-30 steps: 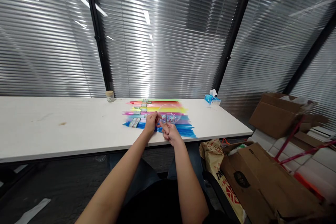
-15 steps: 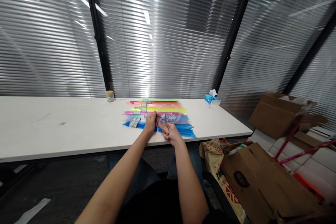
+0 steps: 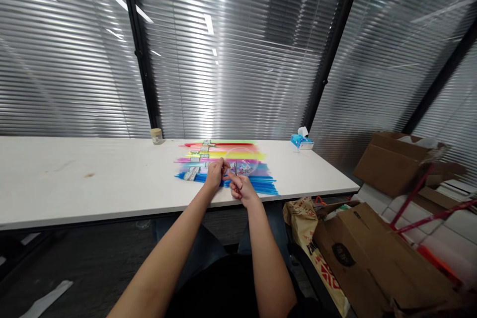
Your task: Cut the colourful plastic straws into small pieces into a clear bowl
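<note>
Little shifts over the last second, so the work stays in one spot; the right hand [image 3: 244,190] curls round the scissors [image 3: 236,171] near the clear bowl [image 3: 257,161]; they point forward, long axis front to back; the left hand [image 3: 214,174] pinches tightly, its hold too small to tell.

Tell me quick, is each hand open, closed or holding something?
Left hand: curled; can't tell if it holds anything.
Right hand: closed, holding scissors.
</note>
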`<action>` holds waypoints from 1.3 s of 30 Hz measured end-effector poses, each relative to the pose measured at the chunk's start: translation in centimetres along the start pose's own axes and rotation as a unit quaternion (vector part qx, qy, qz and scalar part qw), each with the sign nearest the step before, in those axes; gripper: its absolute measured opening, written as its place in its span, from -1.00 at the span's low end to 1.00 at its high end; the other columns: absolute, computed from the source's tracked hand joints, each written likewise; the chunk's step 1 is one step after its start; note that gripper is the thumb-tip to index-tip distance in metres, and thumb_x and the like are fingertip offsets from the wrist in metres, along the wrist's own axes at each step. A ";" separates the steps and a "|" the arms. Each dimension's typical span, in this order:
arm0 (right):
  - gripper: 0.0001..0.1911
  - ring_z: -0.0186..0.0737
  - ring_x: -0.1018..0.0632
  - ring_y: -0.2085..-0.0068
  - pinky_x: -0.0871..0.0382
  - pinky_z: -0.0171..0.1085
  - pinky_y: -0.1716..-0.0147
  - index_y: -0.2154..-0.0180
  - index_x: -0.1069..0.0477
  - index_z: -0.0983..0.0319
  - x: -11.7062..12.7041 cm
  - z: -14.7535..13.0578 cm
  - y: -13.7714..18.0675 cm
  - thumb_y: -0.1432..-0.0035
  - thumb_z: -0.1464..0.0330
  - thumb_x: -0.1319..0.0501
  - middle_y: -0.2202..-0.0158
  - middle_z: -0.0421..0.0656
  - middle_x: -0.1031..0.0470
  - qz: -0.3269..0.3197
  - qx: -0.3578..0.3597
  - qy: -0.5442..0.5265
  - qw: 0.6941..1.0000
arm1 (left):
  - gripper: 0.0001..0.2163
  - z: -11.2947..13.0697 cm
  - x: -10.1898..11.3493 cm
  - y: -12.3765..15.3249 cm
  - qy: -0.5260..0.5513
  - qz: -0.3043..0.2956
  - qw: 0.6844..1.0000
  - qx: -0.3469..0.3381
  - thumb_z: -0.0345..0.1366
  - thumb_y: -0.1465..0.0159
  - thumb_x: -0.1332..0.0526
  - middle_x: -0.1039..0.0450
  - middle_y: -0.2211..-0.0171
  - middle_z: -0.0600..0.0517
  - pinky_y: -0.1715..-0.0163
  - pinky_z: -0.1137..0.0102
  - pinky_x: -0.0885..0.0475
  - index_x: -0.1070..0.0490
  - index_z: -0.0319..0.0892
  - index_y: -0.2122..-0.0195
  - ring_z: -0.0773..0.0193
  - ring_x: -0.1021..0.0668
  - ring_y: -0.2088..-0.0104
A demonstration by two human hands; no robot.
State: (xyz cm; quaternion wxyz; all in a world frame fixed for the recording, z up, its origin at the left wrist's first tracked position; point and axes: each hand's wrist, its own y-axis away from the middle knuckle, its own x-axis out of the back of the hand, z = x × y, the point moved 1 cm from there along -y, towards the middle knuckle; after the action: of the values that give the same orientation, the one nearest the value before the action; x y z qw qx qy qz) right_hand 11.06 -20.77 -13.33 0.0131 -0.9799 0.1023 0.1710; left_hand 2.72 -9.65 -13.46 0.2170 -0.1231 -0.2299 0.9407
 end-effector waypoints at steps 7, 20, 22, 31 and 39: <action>-0.49 -0.57 -0.03 0.73 0.24 -0.43 0.74 0.40 -0.48 0.27 0.0 0.4 -0.4 0.07 -0.02 -0.52 0.72 -0.47 -0.13 0.014 0.012 0.010 1.000 | -0.52 0.0 0.2 0.0 -0.013 -0.017 1.000 -0.005 0.14 -0.23 -0.23 -0.22 0.69 0.10 0.57 0.38 -0.15 -0.48 -0.18 0.58 0.33 -0.27 0.63; -0.60 -0.53 0.00 0.72 0.24 -0.41 0.74 0.44 -0.47 0.25 0.0 0.5 -0.3 -0.08 0.08 -0.49 0.73 -0.46 -0.08 0.021 0.012 0.016 1.000 | -0.54 -0.4 0.4 0.0 -0.014 -0.037 0.999 0.003 0.11 -0.27 -0.20 -0.18 0.71 0.13 0.63 0.40 -0.09 -0.48 -0.18 0.55 0.35 -0.24 0.67; -0.62 -0.54 0.00 0.72 0.24 -0.41 0.74 0.44 -0.47 0.26 0.0 0.5 -0.3 -0.10 0.11 -0.48 0.72 -0.44 -0.11 0.027 0.013 0.020 0.999 | -0.53 -0.4 0.4 0.0 -0.011 -0.035 0.999 0.002 0.14 -0.24 -0.22 -0.19 0.71 0.13 0.64 0.40 -0.10 -0.48 -0.18 0.55 0.36 -0.25 0.66; -0.62 -0.54 -0.07 0.76 0.25 -0.41 0.75 0.41 -0.49 0.27 0.0 0.8 -0.3 -0.09 0.10 -0.47 0.71 -0.42 -0.19 0.047 0.017 0.031 0.998 | -0.47 -0.4 0.2 0.0 0.014 -0.024 1.000 0.004 0.24 -0.17 -0.24 -0.14 0.71 0.17 0.65 0.40 -0.11 -0.47 -0.19 0.55 0.38 -0.22 0.69; -0.49 -0.56 -0.07 0.75 0.25 -0.41 0.74 0.39 -0.49 0.28 0.1 0.4 -0.1 -0.03 -0.05 -0.47 0.69 -0.43 -0.17 0.037 0.010 0.013 0.999 | -0.45 -0.2 0.0 0.0 0.012 -0.009 1.000 0.005 0.27 -0.18 -0.21 -0.12 0.75 0.16 0.63 0.41 -0.07 -0.46 -0.19 0.56 0.39 -0.20 0.69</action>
State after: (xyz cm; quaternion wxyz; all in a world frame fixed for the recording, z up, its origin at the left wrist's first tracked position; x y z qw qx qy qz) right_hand 11.05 -20.63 -13.72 0.0151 -0.9773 0.1405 0.1577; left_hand 2.77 -9.52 -13.64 0.2290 -0.1316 -0.2240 0.9381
